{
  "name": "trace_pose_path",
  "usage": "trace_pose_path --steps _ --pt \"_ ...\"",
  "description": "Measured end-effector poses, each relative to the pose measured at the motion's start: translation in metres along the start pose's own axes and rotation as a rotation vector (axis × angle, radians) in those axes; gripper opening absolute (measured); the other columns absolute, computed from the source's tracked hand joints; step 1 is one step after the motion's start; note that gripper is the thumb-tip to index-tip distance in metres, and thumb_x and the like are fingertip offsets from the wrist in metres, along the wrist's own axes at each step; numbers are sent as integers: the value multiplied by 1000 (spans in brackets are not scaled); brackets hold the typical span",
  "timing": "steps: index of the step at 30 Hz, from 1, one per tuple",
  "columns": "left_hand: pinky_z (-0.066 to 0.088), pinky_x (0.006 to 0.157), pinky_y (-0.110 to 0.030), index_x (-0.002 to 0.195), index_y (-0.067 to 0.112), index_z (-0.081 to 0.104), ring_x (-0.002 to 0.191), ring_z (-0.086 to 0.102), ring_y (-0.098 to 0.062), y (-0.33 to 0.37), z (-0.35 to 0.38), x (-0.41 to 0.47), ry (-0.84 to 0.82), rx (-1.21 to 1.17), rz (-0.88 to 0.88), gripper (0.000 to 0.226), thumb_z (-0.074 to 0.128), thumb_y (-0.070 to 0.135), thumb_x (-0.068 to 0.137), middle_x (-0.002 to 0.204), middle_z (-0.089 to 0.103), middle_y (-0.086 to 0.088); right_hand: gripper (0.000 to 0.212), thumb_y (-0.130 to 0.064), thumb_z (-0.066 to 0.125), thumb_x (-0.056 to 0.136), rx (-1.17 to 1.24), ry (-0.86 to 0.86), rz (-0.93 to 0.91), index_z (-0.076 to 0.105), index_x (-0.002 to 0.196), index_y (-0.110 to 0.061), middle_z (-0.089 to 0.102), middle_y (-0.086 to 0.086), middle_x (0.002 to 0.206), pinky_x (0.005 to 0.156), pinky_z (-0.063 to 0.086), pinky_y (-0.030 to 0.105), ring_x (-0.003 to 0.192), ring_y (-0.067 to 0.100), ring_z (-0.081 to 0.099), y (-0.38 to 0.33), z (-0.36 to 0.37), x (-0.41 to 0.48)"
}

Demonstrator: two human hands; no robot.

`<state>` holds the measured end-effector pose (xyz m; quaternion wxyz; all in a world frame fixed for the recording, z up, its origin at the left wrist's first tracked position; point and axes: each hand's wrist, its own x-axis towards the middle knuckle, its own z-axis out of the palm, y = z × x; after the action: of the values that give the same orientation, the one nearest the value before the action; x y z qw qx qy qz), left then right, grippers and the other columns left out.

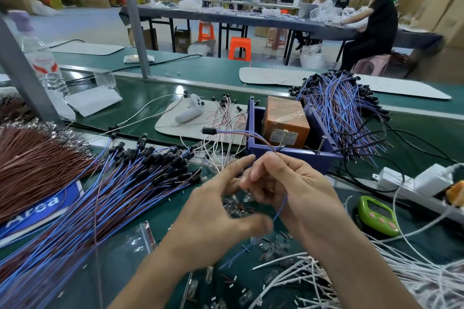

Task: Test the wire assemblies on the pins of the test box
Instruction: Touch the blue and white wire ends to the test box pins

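**Q:** How far along?
**A:** Mid-batch, prob. Your right hand (296,190) pinches one wire assembly (209,130) in curled fingers, just before the test box (296,157) at mid-worktop (170,208). No end visibly on the pins (282,138). Left hand (221,208) is spread, gripping nothing.
**Q:** What's left?
**A:** One bundle (130,183) by the left edge, another (336,108) far right. Can't tell which is tested.

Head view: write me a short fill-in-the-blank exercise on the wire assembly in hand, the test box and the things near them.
1. The right hand pinches a wire assembly whose two wires are brown and ____.
2. The block inside the purple test box is ____ in colour.
3. The green device with pink buttons lies to the ____ of the right hand.
Missing words: blue; orange; right.
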<state>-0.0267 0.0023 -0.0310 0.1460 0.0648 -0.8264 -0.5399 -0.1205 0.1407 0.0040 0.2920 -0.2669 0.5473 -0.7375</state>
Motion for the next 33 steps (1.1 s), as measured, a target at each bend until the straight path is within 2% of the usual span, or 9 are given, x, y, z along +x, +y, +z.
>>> trace_pose_path --steps 3,6,9,13,19,22,26,29,33 --pt "52 86 -13 137 67 38 106 67 5 1 11 -3 -15 104 84 94 89 41 62 112 69 28 34 -32 58 96 88 -67 -44 69 74 -8 65 19 81 64 36 30 67 26 38 -9 1 -4" --pt "54 80 -18 125 70 42 95 70 1 -4 15 -3 -23 100 45 77 84 40 67 101 73 24 31 -32 59 92 195 -81 -78 68 74 -8 63 16 80 67 36 32 69 24 41 -21 4 -8" --pt "53 81 -25 126 47 63 83 73 -4 -6 16 -1 -85 -75 -22 49 76 31 81 93 78 11 30 -31 58 92 272 -28 -172 69 71 -13 66 9 77 67 45 26 71 18 54 -30 9 -14" --pt "52 60 -20 111 24 77 57 63 -13 2 8 -1 -132 -374 -21 23 69 15 91 75 76 -7 34 -24 53 95 265 128 -229 69 66 -15 67 8 77 68 50 23 72 17 57 -36 7 -19" --pt "46 54 -17 107 22 81 56 53 -13 1 -5 -2 -118 -559 -41 19 76 25 89 75 73 -11 37 -31 56 100 203 145 -242 68 70 -13 63 7 79 89 52 35 86 19 65 -37 -28 -53" --pt "44 52 -17 103 19 83 55 52 -12 -3 -2 0 -113 -623 -57 22 72 23 83 74 72 -12 34 -44 79 85 93 110 -288 72 71 -13 66 6 80 90 58 31 92 19 68 -31 -41 -79" --pt "48 54 -18 85 12 83 55 57 -11 -8 1 2 -99 -581 -96 11 79 20 79 72 73 -13 28 -41 83 79 -157 279 -403 80 73 -14 76 6 84 86 59 29 91 16 73 -13 -50 -110" --pt "54 62 -19 81 10 83 59 63 -15 -9 9 3 -1 -574 -209 10 75 5 83 74 75 -17 22 0 68 84 -72 520 -211 80 67 -7 76 19 82 65 61 27 71 21 74 -5 -58 -123" --pt "58 66 -21 80 14 84 63 69 -15 -12 12 6 118 -539 -325 26 69 -5 90 80 78 -15 24 -9 60 95 -220 653 217 80 83 -3 77 21 87 48 53 29 55 23 65 -2 -64 -132"
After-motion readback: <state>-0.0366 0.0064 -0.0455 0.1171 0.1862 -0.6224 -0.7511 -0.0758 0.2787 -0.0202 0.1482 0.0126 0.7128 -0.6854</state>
